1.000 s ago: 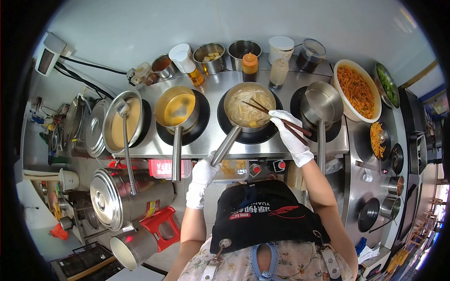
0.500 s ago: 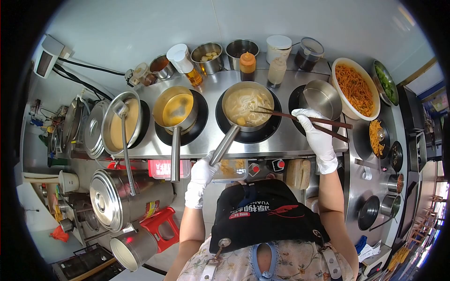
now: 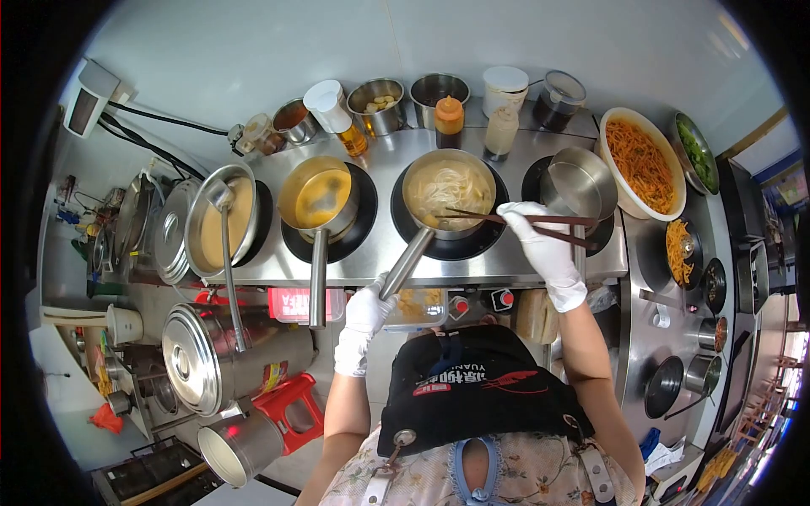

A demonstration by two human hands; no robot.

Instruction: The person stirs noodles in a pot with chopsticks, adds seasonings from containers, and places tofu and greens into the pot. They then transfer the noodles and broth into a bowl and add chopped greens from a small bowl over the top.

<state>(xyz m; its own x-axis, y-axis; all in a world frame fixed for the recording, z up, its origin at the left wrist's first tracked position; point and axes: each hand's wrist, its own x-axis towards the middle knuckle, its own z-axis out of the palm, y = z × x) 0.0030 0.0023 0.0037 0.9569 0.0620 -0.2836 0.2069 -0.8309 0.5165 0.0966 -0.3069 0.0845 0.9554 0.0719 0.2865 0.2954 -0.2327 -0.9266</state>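
My left hand (image 3: 364, 316), in a white glove, is closed around the metal handle (image 3: 408, 263) of a saucepan on a round black burner. Pale noodles (image 3: 456, 187) lie in cloudy broth inside that saucepan. White-gloved too, my right hand (image 3: 544, 253) grips a pair of long dark chopsticks (image 3: 474, 216), whose tips reach into the broth at the pan's lower side. Left of it stands a second saucepan (image 3: 321, 257) of yellow liquid, untouched. An uncovered steel pot (image 3: 579, 181) sits just beyond my right hand.
A wide pan (image 3: 192, 232) of beige liquid with a ladle (image 3: 229, 278) stands at left. Sauce bottles (image 3: 449, 122) and steel pots (image 3: 377, 120) line the back. At right is a bowl (image 3: 606, 143) of orange shreds. Below the counter are a lidded pot (image 3: 190, 358) and red stool (image 3: 295, 413).
My right hand has moved left, toward the noodle saucepan, and the chopsticks have shifted left and lower in the pan. The noodles have shifted in the broth. My left hand stays on the handle.
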